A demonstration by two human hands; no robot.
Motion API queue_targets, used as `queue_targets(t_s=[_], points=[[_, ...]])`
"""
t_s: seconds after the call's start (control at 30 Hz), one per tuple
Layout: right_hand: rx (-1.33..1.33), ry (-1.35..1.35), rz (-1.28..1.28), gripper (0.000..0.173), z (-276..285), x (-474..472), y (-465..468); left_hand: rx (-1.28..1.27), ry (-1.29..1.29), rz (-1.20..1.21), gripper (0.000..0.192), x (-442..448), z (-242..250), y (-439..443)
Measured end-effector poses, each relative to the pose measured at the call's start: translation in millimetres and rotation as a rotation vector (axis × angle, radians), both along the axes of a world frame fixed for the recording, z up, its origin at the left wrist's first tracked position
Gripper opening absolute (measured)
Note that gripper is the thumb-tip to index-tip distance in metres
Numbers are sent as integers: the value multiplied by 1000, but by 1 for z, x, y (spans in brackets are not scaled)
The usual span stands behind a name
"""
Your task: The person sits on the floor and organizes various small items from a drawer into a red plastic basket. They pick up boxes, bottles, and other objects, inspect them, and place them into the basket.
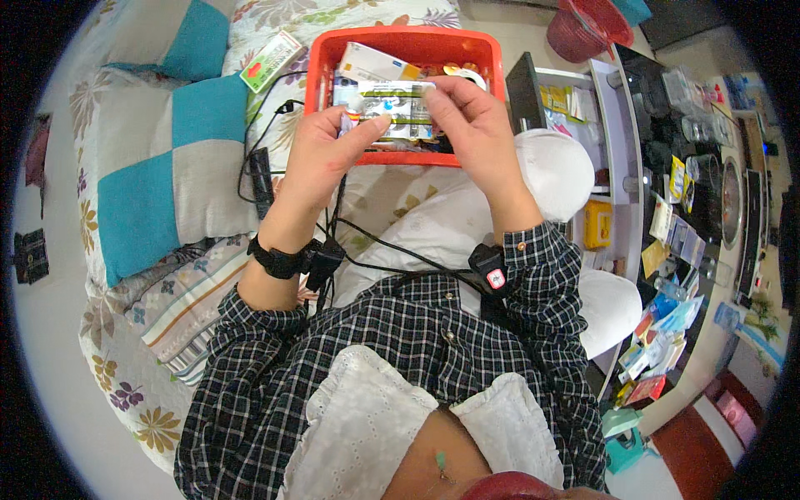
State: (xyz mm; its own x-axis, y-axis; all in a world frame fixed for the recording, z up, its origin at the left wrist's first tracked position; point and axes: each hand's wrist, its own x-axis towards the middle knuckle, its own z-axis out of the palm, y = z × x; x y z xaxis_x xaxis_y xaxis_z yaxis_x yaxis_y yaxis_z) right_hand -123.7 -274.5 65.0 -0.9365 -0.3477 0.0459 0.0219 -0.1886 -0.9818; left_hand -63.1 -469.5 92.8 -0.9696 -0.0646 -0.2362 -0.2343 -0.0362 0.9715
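Held between both hands is a flat silvery packet with dark green stripes (400, 107), possibly a blister pack; its contents cannot be made out. My left hand (331, 147) grips the left end, thumb lying across the front. At the upper right corner, my right hand (474, 125) pinches the edge between thumb and fingers. Both hands are above a red plastic basket (409, 35), hiding part of its contents. Inside it are a white and yellow box (377, 61), a white ring-shaped thing (470, 76) and other small items.
A green and white box (270, 62) lies on the floral cover left of the basket. Black cables (400, 257) run between my forearms. Checkered cushions (209, 181) are at left. An open drawer (565, 103) and a cluttered black cabinet top (662, 144) stand at right.
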Motion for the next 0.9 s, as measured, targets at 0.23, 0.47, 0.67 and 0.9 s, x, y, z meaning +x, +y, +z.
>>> queue_targets(t_s=[0.23, 0.47, 0.67, 0.9], points=[[-101, -236, 58, 9, -3, 8, 18, 128, -56, 96, 17, -19, -5, 10], [-61, -289, 258, 10, -10, 17, 18, 18, 82, 113, 24, -29, -6, 18], [-113, -303, 208, 12, -15, 18, 21, 78, 50, 62, 27, -28, -4, 15], [-103, -317, 162, 14, -13, 21, 19, 115, 50, 44, 25, -22, -11, 8]])
